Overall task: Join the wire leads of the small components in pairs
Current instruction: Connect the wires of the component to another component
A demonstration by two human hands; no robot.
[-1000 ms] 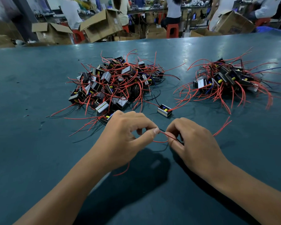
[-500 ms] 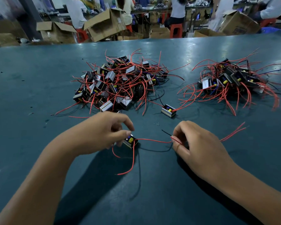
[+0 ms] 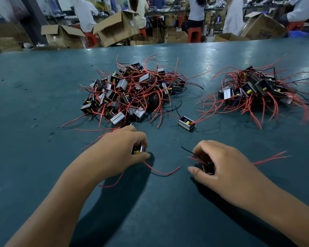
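Teal table (image 3: 43,97): both hands low in frame, apart.
L hand (image 3: 118,152): fingers curled round small component (image 3: 137,150), lower centre; its red lead (image 3: 161,171) runs right toward R hand, tip free on table.
R hand (image 3: 227,168): pinches 2nd component (image 3: 208,167), mostly hidden; red+black leads point upper left.
Piles: big heap (image 3: 130,93) centre, smaller heap (image 3: 257,91) upper right; lone unit (image 3: 186,123) between.

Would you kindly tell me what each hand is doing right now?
Left hand: holds a small component.
Right hand: holds another component by its wire leads.
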